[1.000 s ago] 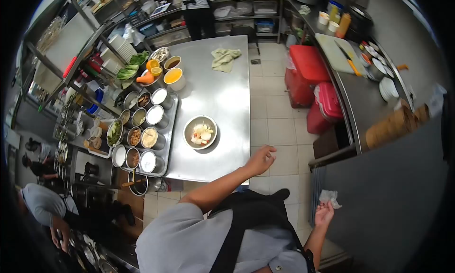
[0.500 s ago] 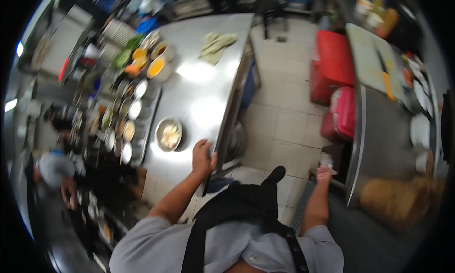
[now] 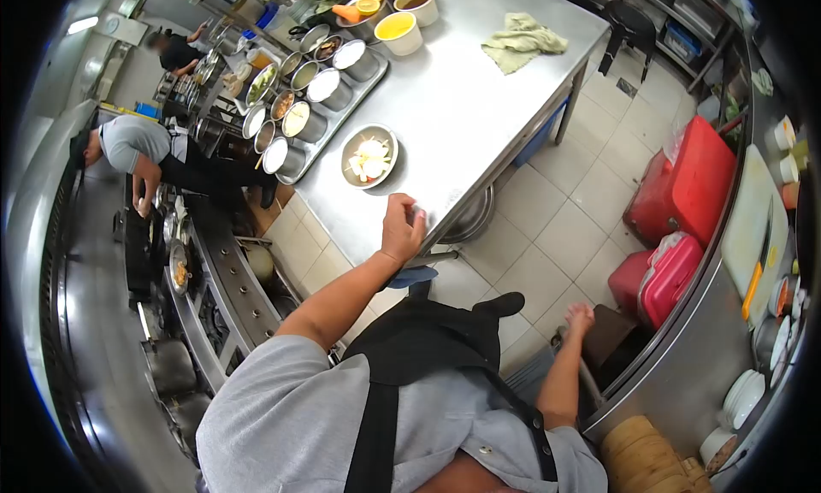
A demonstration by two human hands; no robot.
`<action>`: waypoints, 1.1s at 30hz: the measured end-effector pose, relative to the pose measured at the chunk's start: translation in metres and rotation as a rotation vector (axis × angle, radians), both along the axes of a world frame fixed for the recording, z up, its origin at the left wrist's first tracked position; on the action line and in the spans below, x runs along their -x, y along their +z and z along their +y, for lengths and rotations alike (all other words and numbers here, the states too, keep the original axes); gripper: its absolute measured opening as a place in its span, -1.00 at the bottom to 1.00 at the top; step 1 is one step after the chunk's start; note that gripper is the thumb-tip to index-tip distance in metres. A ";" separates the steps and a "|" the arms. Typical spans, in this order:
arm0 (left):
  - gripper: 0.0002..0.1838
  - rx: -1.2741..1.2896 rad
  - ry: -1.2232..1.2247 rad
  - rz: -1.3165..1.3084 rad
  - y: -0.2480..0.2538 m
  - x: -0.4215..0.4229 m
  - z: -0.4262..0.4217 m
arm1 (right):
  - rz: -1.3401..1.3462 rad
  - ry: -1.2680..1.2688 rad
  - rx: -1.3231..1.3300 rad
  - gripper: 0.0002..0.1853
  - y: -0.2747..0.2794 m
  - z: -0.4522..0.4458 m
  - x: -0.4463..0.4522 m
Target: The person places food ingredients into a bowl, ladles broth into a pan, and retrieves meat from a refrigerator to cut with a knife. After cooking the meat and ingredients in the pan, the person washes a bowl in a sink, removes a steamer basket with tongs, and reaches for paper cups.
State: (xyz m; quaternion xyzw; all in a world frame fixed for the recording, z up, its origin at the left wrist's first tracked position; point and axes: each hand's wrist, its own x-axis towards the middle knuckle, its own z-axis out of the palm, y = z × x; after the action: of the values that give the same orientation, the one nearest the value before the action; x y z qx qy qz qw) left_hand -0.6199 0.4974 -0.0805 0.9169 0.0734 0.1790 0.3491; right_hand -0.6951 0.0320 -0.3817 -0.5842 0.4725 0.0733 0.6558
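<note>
My left hand (image 3: 402, 230) hovers by the near edge of the steel table (image 3: 462, 91), its fingers loosely bent and apart, with nothing visible in it. Just beyond it a metal bowl (image 3: 351, 170) of pale cut pieces (image 3: 370, 159) rests on the table. Low on the right, my right hand (image 3: 580, 318) is held out over a dark bin (image 3: 609, 339), fingers apart and nothing seen in them.
Containers of food stand in a tray (image 3: 376, 81) at the table's left, with a green cloth (image 3: 522, 41) farther right. Red coolers (image 3: 684, 185) stand beside the right counter (image 3: 663, 399), which holds a knife (image 3: 753, 289). A co-worker (image 3: 137, 147) bends over the stove at left.
The view has swung left, bringing the stove into sight. The crumpled wrapper earlier in my right hand is no longer seen, and its fingers have opened. My left hand stays near the table edge.
</note>
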 end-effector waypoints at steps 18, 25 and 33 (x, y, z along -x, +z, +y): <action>-0.76 0.899 0.053 0.221 0.010 -0.028 0.170 | -0.382 0.392 0.083 -0.71 0.290 0.306 0.017; -0.75 0.750 -0.745 0.522 0.061 0.044 0.115 | -0.493 0.082 -0.061 -0.63 0.344 0.418 0.116; -0.69 0.561 -1.732 1.038 0.122 -0.084 0.086 | -0.567 -0.749 0.264 -0.71 0.411 0.523 0.056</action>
State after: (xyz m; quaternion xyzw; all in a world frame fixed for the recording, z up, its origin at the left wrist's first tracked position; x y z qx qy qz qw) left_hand -0.5358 0.5837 0.0420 0.5063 -0.4287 -0.5710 0.4836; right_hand -0.7507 0.5550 0.0298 -0.4490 0.4582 -0.3903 0.6604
